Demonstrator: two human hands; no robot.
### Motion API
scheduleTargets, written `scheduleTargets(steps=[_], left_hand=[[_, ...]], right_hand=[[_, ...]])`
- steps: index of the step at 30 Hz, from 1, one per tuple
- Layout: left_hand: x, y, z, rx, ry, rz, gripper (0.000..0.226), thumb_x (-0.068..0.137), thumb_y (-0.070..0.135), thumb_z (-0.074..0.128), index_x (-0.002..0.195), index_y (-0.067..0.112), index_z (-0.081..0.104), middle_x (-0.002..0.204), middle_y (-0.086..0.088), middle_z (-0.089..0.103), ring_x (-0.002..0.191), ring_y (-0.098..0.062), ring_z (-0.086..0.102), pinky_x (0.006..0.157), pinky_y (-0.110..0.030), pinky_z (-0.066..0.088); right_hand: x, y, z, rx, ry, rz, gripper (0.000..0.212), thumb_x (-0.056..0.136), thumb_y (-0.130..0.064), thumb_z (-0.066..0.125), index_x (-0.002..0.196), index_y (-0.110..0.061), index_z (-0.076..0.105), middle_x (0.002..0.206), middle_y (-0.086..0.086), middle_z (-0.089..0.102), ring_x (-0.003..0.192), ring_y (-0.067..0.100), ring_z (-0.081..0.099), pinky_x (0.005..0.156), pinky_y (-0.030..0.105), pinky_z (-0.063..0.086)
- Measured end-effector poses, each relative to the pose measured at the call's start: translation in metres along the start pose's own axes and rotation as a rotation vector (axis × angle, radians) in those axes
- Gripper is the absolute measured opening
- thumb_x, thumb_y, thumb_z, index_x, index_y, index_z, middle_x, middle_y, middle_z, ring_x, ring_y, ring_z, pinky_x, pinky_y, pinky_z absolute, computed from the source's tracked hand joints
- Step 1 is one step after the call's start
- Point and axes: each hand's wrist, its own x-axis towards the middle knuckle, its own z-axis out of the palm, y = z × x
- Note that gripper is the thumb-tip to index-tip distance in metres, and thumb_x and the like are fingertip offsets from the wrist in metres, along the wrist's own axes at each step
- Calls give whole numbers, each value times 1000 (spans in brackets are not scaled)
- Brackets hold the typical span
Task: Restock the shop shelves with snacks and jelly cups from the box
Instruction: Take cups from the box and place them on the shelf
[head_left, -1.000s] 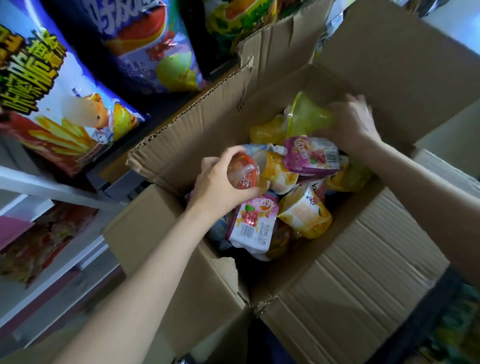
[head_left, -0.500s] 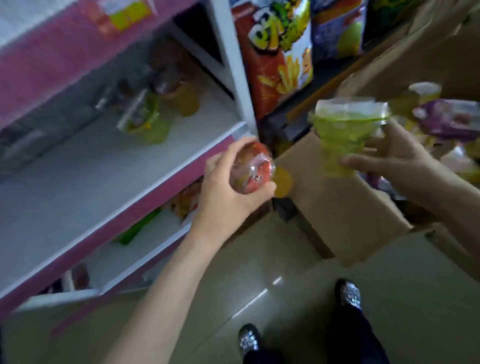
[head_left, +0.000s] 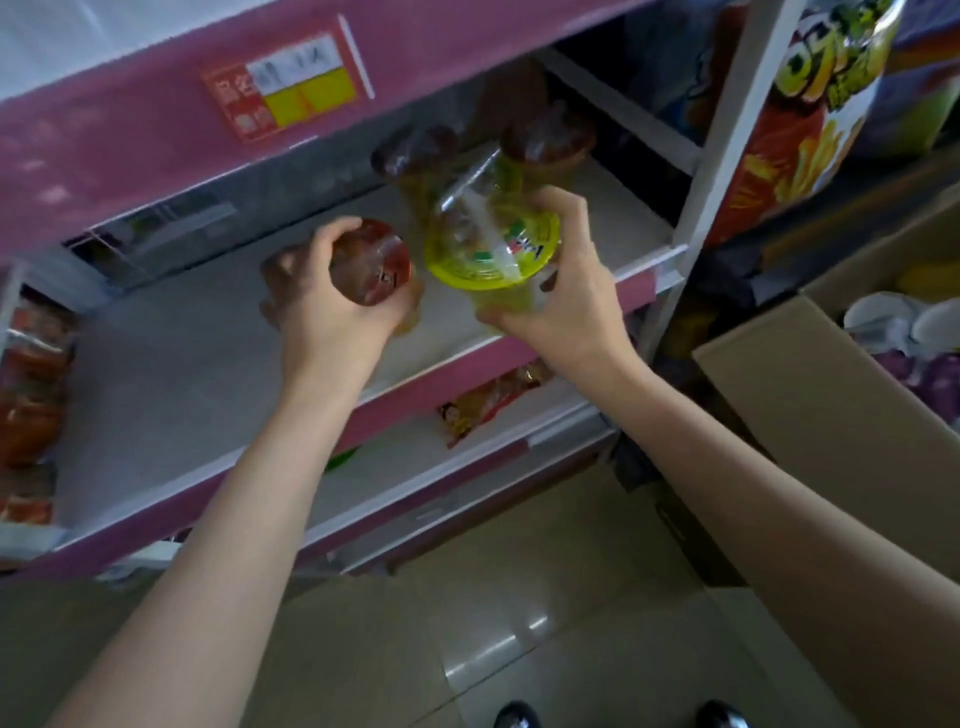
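Left hand (head_left: 332, 312) grips a red jelly cup (head_left: 371, 262), right hand (head_left: 563, 306) a green one (head_left: 491, 249), over the shelf (head_left: 171, 364); crowding could topple the cups behind (head_left: 545, 145).

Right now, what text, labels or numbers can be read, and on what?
Shelf price tag: red and yellow, characters too blurred to read.
Green jelly cup lid: print blurred.
Red jelly cup lid: mark unreadable.
Snack bag: large stylised characters, not legible.

Red-lidded cup (head_left: 371, 267), yellow-green cup (head_left: 491, 249)
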Motion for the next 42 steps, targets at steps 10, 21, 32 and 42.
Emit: scheduleTargets(steps=[10,21,32,42], left_hand=[[47,-48,-18,204,58,61,61,76,41,67,132,22,51,138,-10,46,129,-26,41,108,-35,33],[31,-80,-5,592,128,305,63,86,10,61,141,23,33,147,-17,30,133,-42,28,106,-48,33],[96,-89,16,533,142,329,49,94,21,43,142,16,32,149,-14,25,138,-31,23,106,-41,35],[-18,-58,-13,301,125,436,55,81,11,56,133,7,38,129,-22,44,119,-36,43,99,-41,35]], right_hand=[[-1,-1,87,-168,-8,8,88,73,-14,77,142,-19,23,128,10,50,107,29,56,87,39,48],[11,28,72,-894,28,-706,78,70,-8,71,135,-24,31,132,16,51,126,28,35,110,47,24],[47,31,106,-1060,106,-586,84,60,-12,77,135,-28,41,129,9,56,123,26,50,107,53,28],[-5,11,25,-957,-117,-225,72,81,-11,62,145,-21,29,153,12,24,143,30,15,112,53,-5]])
